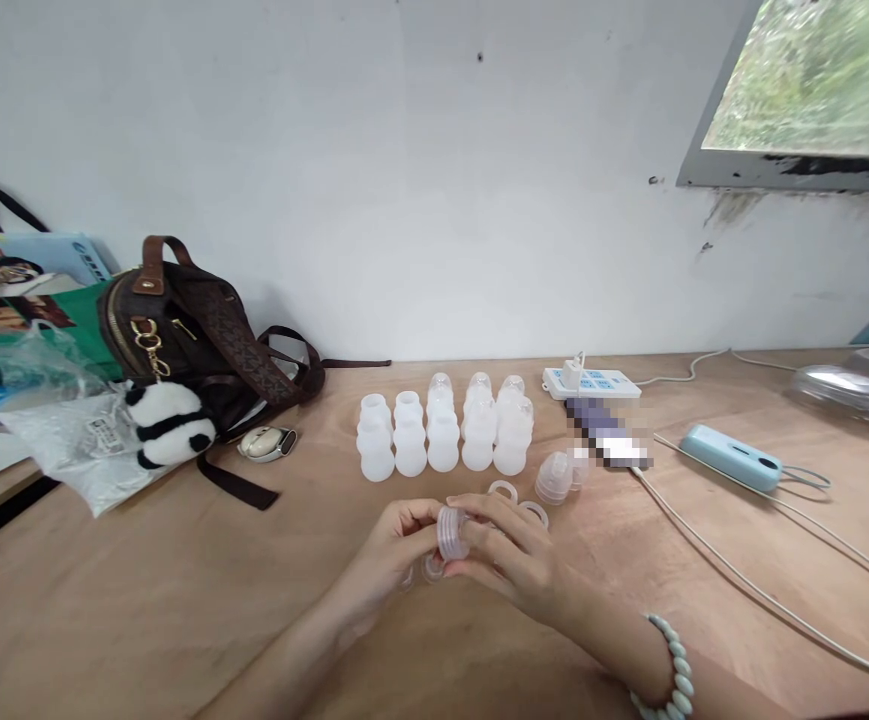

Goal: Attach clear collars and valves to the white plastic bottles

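Observation:
A ridged, clear plastic screw ring (450,535) is held between my two hands. The fingers of my left hand (389,555) pinch it from the left, while those of my right hand (520,560) close on its right side. Just beyond, a flat clear ring (504,490) and another flat ring (534,514) lie on the table. Small clear pieces (432,569) sit below my fingers, partly hidden. Farther back stand several white wavy baby bottles (443,442) in two rows; those toward the right wear clear domed caps (513,384). Loose clear domed caps (553,478) rest right of them.
Left are a brown backpack (209,330), a panda plush (171,425), a plastic bag (89,450) and a computer mouse (263,443). Right are a power strip (610,382), a phone (599,430), a blue power bank (730,458), trailing cables and clear containers (846,390).

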{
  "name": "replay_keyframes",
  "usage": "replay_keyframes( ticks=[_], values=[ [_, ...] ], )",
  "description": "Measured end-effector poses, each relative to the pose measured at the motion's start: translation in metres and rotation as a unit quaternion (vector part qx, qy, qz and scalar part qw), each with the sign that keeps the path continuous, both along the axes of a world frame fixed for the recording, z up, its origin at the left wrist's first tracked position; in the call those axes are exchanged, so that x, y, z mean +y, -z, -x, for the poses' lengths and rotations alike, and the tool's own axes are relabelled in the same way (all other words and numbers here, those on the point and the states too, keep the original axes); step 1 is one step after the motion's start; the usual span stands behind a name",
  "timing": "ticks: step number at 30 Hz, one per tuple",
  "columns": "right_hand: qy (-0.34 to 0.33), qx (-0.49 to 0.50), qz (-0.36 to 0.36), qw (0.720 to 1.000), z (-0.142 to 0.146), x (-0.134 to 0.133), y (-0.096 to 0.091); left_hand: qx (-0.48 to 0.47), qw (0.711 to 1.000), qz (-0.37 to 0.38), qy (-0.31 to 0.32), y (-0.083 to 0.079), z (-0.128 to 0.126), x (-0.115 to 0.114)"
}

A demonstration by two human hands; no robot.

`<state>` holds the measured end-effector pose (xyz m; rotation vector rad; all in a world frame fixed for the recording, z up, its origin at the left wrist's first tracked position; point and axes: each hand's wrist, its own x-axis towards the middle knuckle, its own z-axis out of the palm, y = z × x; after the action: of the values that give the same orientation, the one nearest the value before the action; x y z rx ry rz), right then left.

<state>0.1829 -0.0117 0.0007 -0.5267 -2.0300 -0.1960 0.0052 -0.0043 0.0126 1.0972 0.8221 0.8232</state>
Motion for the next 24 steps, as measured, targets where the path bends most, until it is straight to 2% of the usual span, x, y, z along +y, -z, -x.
replay_keyframes(
  ticks=[5, 9, 13, 16, 20, 22, 24],
  values=[
    [-0.027, 0.054, 0.116, 0.991, 0.001, -0.004, -0.006, 0.022, 1.0, -0.009, 0.019, -0.008, 0.001, -0.004],
    [-0.056, 0.067, 0.231, 0.969, -0.002, -0.005, -0.015, 0.026, 0.999, 0.003, 0.031, -0.011, 0.002, -0.005],
    [-0.09, 0.138, 0.347, 0.923, -0.001, -0.003, -0.017, 0.018, 0.999, 0.02, 0.043, -0.011, 0.003, -0.003],
    [-0.153, 0.209, 0.425, 0.867, 0.002, -0.002, -0.014, -0.003, 0.999, 0.026, 0.044, -0.012, 0.003, -0.002],
    [-0.225, 0.244, 0.507, 0.795, 0.001, 0.003, -0.01, -0.039, 0.997, 0.018, 0.057, -0.013, 0.003, -0.002],
    [-0.224, 0.278, 0.516, 0.779, -0.006, 0.009, -0.01, -0.049, 0.997, 0.015, 0.056, -0.014, 0.005, -0.002],
    [-0.181, 0.331, 0.489, 0.787, -0.017, 0.017, -0.011, -0.057, 0.997, 0.012, 0.043, -0.015, 0.007, 0.0]
  ],
)
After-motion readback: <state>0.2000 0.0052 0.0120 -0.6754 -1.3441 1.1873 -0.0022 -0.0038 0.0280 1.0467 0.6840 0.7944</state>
